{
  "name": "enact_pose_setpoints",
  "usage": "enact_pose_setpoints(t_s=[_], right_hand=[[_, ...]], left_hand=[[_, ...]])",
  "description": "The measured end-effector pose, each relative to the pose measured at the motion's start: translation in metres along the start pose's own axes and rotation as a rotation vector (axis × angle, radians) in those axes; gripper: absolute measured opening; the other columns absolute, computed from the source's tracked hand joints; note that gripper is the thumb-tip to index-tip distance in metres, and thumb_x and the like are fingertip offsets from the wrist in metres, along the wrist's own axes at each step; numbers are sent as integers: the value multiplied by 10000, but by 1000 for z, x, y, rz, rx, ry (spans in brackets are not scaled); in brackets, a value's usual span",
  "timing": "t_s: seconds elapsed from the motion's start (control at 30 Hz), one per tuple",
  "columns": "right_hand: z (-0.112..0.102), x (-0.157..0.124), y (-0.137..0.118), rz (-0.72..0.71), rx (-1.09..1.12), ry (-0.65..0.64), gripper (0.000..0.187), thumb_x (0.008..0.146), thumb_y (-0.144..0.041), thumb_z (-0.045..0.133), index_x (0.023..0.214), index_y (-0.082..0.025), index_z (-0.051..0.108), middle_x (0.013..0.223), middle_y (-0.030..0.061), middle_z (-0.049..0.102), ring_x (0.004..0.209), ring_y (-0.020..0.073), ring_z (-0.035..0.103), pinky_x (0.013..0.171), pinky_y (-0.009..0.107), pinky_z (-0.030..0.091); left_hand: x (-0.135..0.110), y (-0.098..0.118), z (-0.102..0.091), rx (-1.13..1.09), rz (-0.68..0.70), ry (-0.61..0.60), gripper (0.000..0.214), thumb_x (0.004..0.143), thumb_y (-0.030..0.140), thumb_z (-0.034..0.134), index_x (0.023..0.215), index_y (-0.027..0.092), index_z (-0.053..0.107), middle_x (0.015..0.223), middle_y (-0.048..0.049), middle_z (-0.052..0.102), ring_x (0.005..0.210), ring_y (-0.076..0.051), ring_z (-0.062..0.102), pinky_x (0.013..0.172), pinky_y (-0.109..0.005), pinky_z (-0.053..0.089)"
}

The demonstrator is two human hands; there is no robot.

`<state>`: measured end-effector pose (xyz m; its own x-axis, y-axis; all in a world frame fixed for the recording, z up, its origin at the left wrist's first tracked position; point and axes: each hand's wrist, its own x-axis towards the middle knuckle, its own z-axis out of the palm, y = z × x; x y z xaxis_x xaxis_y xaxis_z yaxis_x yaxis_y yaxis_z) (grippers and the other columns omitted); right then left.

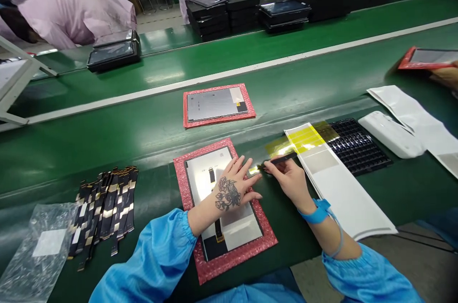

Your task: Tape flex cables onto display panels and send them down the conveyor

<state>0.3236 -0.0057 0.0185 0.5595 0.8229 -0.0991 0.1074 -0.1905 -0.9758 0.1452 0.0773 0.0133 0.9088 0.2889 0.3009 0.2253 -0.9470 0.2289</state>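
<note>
A display panel (200,164) lies face down on a sheet of red bubble wrap (214,272) in front of me. My left hand (231,188) rests across it with the fingers spread, covering its middle. A dark flex cable (218,231) shows on the panel below my wrist. My right hand (289,180) pinches black tweezers (281,159) just right of the panel. At their tip is a small yellowish piece of tape (255,170), close to my left fingertips. Beside that hand lies a white backing sheet (350,198) with yellow tape strips (306,138) at its top.
Flex cables (107,203) and a clear plastic bag (39,250) lie at left. A second panel (214,104) sits on the green belt. At right are a black tray (358,145) and a white case (391,133). A co-worker's hand (445,76) holds another panel.
</note>
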Motion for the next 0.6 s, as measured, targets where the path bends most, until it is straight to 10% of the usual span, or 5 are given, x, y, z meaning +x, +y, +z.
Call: enact_pose_setpoints(t_s=[0.6], right_hand=[[5,5,-2,79,215,2,461,608,-514,844,801,-163,617,751,39,681,707,203,691,668,268,594]], left_hand=[[3,2,-10,-13,-6,-48,529,861,589,511,1218,212,612,1374,-207,491,1314,-390,415,1048,-555,376]])
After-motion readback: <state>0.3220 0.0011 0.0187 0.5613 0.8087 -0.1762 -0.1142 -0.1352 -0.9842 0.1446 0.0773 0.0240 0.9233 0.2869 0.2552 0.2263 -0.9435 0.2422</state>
